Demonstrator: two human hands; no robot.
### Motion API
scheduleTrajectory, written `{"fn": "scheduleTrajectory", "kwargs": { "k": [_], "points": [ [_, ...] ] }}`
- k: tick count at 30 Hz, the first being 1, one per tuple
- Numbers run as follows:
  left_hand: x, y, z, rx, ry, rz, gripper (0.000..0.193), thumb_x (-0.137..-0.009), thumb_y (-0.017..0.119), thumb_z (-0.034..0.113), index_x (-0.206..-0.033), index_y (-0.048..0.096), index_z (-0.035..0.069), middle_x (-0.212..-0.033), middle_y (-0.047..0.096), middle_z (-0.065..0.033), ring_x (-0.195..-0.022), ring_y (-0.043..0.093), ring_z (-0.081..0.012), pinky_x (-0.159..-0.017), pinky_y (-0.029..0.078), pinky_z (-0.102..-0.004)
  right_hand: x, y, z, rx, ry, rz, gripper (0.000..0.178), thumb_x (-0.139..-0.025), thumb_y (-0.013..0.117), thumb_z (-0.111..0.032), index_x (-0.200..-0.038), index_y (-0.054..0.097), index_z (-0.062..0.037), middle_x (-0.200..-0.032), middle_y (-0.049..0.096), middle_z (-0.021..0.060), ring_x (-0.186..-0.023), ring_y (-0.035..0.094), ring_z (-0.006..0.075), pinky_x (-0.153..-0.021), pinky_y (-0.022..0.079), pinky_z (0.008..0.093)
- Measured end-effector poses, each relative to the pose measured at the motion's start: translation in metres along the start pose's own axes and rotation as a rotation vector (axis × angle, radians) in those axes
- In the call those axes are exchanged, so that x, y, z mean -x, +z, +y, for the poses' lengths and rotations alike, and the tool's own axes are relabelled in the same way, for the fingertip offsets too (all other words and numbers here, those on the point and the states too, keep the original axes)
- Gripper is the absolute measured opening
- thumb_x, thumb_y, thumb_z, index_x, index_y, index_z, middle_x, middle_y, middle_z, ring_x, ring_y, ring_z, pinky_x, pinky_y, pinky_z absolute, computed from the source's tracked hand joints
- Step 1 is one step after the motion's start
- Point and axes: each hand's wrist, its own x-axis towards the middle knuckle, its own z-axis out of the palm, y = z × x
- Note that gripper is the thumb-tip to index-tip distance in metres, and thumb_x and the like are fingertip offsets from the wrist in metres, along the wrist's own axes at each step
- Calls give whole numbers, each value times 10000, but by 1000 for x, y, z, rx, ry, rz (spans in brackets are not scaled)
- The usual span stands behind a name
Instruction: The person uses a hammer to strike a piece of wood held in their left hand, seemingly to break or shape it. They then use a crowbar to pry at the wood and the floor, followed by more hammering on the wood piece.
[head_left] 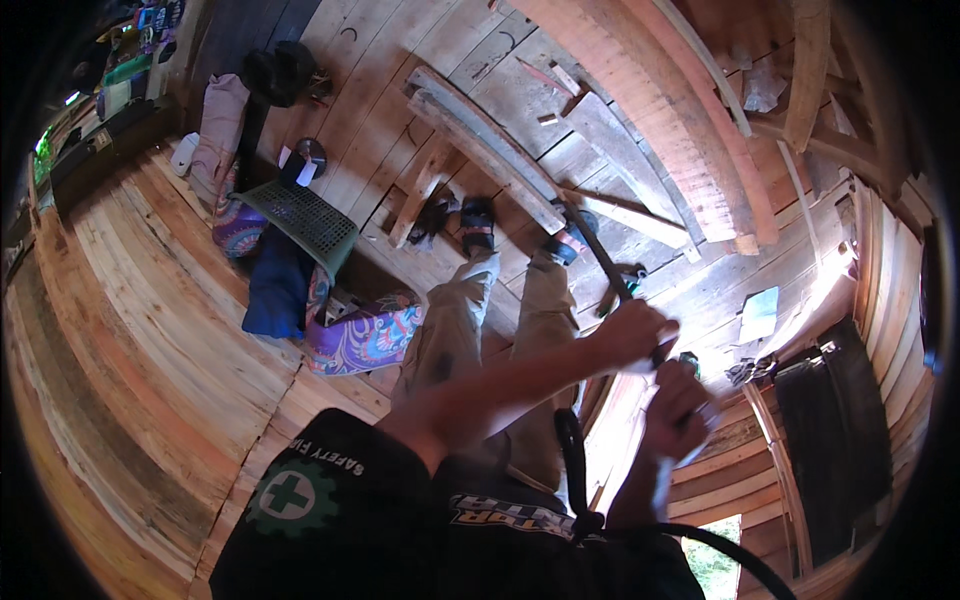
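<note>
1. Wooden beam (487,160): lies aslant on the floor, far of the feet; its near right end adjoins the far end of the dark bar (606,260), though contact cannot be told.
2. Pale plank (630,218): crosses the floor just right of the bar's far end; a broad curved board (650,110) lies farther right.
3. Left side: a grey-green perforated plastic piece (300,222) stands beside dark blue cloth (277,290) and patterned purple cloth (365,337); black footwear (280,75) lies farther off.
4. Left hand (635,335): fingers curled tightly around the bar, which runs out from the fist toward the beam.
5. Right hand (680,412): fingers folded into a fist at the bar's near end, just nearer than the left; blur hides the fingertips.
6. Floor (370,65): weathered planks beneath the sandalled feet.
7. Room: timber boarding (160,350) at left; a dark sheet (835,440) at right; daylight enters low on the right.
</note>
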Motion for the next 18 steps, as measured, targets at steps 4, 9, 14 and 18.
{"fn": "scheduleTrajectory", "kwargs": {
  "k": [4,9,14,18],
  "points": [
    [91,2,-9,172,112,-20,168,-681,631,212,-801,582,105,-728,545,-44,-772,554,-238,-729,404,-375,88,47,1,381,-59,-53,313,-861,457,-223,-581,457,-84,-549,477,49,-563,475,212,-585,406,381],
    [99,-3,-14,178,76,-154,214,-687,631,192,-883,606,111,-719,536,-48,-743,539,-245,-707,396,-381,97,39,14,717,-143,-137,183,-885,500,-221,-748,539,-106,-612,503,2,-578,511,147,-559,413,285],
    [-64,4,7,-21,-167,63,261,-641,687,271,-813,613,90,-640,620,-127,-636,638,-336,-591,500,-444,-83,-32,3,251,-56,191,299,-881,391,-266,-620,375,-123,-520,297,5,-519,310,133,-532,284,316],
    [-118,22,7,42,-168,31,191,-640,659,217,-759,657,69,-720,650,-167,-703,660,-327,-653,529,-432,-140,-3,-16,303,-65,588,331,-848,397,-259,-552,315,-135,-470,243,4,-455,246,128,-518,249,310]
  ]
}}
